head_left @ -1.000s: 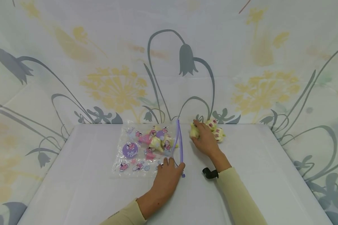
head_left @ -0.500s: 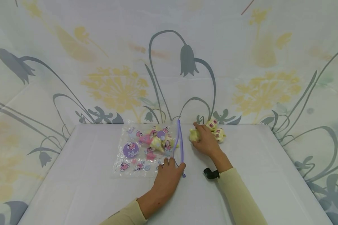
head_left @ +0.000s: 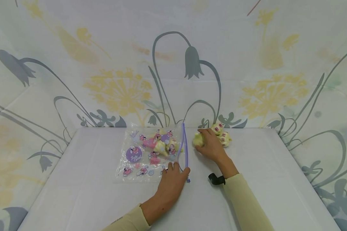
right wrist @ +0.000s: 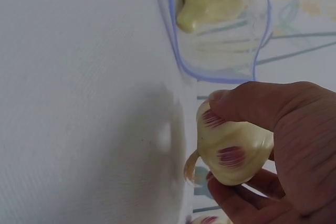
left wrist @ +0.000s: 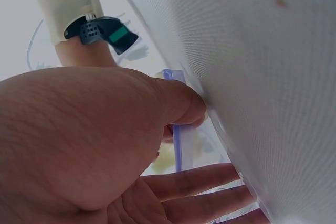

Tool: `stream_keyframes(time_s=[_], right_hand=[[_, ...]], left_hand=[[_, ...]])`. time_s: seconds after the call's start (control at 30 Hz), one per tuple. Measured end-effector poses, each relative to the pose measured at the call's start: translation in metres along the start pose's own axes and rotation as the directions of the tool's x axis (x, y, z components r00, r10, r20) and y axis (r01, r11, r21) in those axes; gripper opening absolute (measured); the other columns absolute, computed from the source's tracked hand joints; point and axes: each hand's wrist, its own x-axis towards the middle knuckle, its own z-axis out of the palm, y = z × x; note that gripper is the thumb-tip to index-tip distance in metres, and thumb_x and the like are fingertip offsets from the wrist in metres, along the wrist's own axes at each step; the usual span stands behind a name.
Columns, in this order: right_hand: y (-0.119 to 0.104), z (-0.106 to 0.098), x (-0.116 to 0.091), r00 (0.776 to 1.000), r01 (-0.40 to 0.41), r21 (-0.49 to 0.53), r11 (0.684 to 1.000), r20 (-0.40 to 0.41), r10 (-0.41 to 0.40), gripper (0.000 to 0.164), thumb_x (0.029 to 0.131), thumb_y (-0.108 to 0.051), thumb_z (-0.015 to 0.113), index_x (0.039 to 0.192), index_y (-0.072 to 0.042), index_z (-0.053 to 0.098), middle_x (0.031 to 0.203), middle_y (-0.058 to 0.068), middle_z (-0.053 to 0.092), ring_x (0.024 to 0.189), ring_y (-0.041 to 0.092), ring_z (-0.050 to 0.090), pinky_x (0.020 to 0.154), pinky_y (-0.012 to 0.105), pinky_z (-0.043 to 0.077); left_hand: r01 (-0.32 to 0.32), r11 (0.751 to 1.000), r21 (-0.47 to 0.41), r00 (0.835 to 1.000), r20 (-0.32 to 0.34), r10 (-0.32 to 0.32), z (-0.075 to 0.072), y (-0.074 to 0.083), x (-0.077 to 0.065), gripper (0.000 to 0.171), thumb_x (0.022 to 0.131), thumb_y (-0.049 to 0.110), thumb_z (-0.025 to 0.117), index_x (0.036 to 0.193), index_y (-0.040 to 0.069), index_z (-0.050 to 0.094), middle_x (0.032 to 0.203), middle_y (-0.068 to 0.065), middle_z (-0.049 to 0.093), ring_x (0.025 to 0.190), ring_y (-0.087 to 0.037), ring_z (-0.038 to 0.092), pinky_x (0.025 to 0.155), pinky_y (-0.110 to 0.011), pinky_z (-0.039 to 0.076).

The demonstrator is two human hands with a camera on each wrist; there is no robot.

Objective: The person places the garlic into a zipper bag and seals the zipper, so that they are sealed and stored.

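Note:
My right hand (head_left: 211,144) pinches a garlic bulb (right wrist: 231,148) between thumb and fingers. In the right wrist view the bulb is pale with purple streaks and a short dry stem, slightly apart from the white surface. A clear printed zip bag (head_left: 134,170) with a purple zip edge (head_left: 186,154) lies to the left. Several garlic bulbs (head_left: 161,147) are inside it. My left hand (head_left: 172,184) rests on the bag's near right corner, fingers extended and thumb by the zip edge. The bag's mouth gapes toward the right hand.
Two more garlic bulbs (head_left: 225,139) lie just right of the right hand, near the back edge of the white table (head_left: 89,199). A flower-printed cloth (head_left: 167,96) rises behind the table. A black wrist device (head_left: 217,179) sticks out from the right wrist.
The right hand has shifted the garlic bulb slightly left and toward me, away from the other two. The left hand and the bag have stayed in place.

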Motion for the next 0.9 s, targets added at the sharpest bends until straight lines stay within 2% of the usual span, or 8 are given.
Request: stream_keyframes(time_s=[0.17, 0.3, 0.4, 0.63, 0.9], right_hand=[[-0.005, -0.002, -0.002, 1.0, -0.024, 0.072, 0.997, 0.009, 0.024, 0.071, 0.085, -0.015, 0.087, 0.147, 0.0, 0.056, 0.143, 0.022, 0.058, 0.131, 0.04, 0.057, 0.111, 0.057, 0.045], [-0.006, -0.003, -0.002, 1.0, -0.02, 0.126, 0.992, 0.011, 0.018, 0.07, 0.085, -0.016, 0.088, 0.146, 0.0, 0.057, 0.141, 0.022, 0.06, 0.123, 0.037, 0.061, 0.104, 0.054, 0.05], [-0.006, -0.001, -0.001, 1.0, -0.013, 0.171, 0.985, 0.024, 0.009, 0.07, 0.086, -0.015, 0.087, 0.146, 0.001, 0.056, 0.14, 0.022, 0.061, 0.12, 0.036, 0.063, 0.101, 0.052, 0.054], [-0.009, 0.007, -0.003, 0.995, -0.05, 0.275, 0.96, 0.093, 0.026, 0.07, 0.088, -0.015, 0.086, 0.148, -0.001, 0.054, 0.143, 0.022, 0.06, 0.127, 0.039, 0.063, 0.106, 0.053, 0.053], [-0.016, 0.011, -0.004, 0.992, -0.068, 0.318, 0.946, 0.122, 0.03, 0.068, 0.087, -0.015, 0.087, 0.146, -0.001, 0.055, 0.142, 0.022, 0.06, 0.128, 0.041, 0.064, 0.108, 0.054, 0.052]], left_hand=[[0.004, 1.0, 0.009, 1.0, -0.002, -0.004, 0.002, 0.0, 0.001, 0.027, 0.1, 0.016, 0.075, 0.124, 0.022, 0.063, 0.125, -0.024, 0.066, 0.118, -0.044, 0.067, 0.087, -0.055, 0.061], [0.013, 1.0, -0.004, 0.999, 0.035, -0.013, 0.002, 0.0, 0.002, 0.029, 0.1, 0.017, 0.074, 0.126, 0.022, 0.063, 0.129, -0.025, 0.065, 0.122, -0.045, 0.065, 0.09, -0.056, 0.06], [0.015, 1.0, -0.006, 0.999, 0.036, -0.015, 0.003, 0.0, 0.002, 0.029, 0.101, 0.016, 0.074, 0.127, 0.022, 0.063, 0.129, -0.025, 0.065, 0.122, -0.045, 0.065, 0.09, -0.056, 0.06], [0.016, 1.0, -0.002, 0.999, 0.034, -0.016, 0.002, -0.001, 0.001, 0.029, 0.101, 0.015, 0.074, 0.128, 0.023, 0.064, 0.129, -0.024, 0.065, 0.122, -0.045, 0.066, 0.09, -0.056, 0.06], [0.016, 1.0, 0.005, 0.998, 0.053, -0.016, 0.0, 0.0, 0.002, 0.035, 0.099, 0.016, 0.076, 0.131, 0.023, 0.065, 0.132, -0.025, 0.064, 0.123, -0.045, 0.065, 0.092, -0.057, 0.06]])
